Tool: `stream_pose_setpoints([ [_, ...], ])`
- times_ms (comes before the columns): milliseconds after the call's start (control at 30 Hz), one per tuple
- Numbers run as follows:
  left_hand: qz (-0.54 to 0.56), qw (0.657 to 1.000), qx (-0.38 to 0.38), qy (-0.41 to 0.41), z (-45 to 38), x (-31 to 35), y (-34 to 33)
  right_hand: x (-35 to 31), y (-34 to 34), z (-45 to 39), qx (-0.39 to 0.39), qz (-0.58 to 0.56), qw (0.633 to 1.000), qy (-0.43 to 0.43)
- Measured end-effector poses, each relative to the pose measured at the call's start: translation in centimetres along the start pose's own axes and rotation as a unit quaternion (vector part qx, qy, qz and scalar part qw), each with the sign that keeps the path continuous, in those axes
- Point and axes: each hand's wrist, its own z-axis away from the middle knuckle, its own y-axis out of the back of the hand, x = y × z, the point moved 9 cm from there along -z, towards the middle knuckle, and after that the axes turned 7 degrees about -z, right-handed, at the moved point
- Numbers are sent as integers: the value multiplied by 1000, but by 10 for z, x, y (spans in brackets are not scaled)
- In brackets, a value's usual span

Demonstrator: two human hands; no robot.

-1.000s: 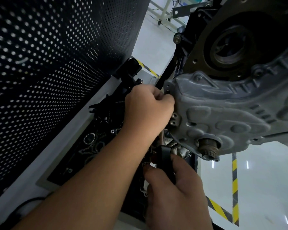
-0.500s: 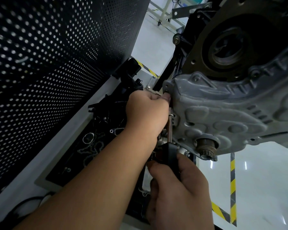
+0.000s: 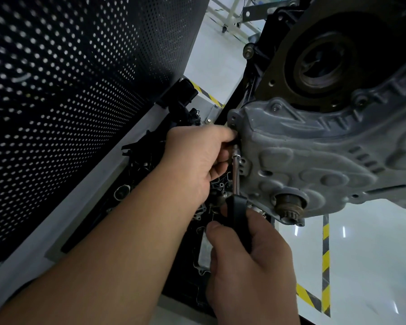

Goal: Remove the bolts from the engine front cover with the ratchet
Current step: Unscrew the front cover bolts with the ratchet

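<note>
From my remote seat, the grey cast-metal engine front cover [image 3: 314, 160] looks heavy and rigid, ribbed and embossed, hanging at upper right above the pale floor. The slim steel ratchet with a black handle [image 3: 236, 174] runs up its left edge; I judge it stiff and slick (best held low on the handle). My right hand [image 3: 251, 273] grips that handle; my left hand [image 3: 197, 160] pinches at its head, the bolt hidden.
</note>
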Motion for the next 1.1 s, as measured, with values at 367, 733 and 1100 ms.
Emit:
stream_pose_setpoints([
  [367, 33, 999, 17, -22, 3, 1, 0, 4, -2, 0, -29, -8, 998, -52],
  [733, 33, 999, 8, -41, 0, 3, 0, 6, -15, 6, -65, -162, 969, -175],
  [1100, -71, 994, 50, -63, 15, 15, 5, -20, -6, 1, -42, 172, 982, 66],
])
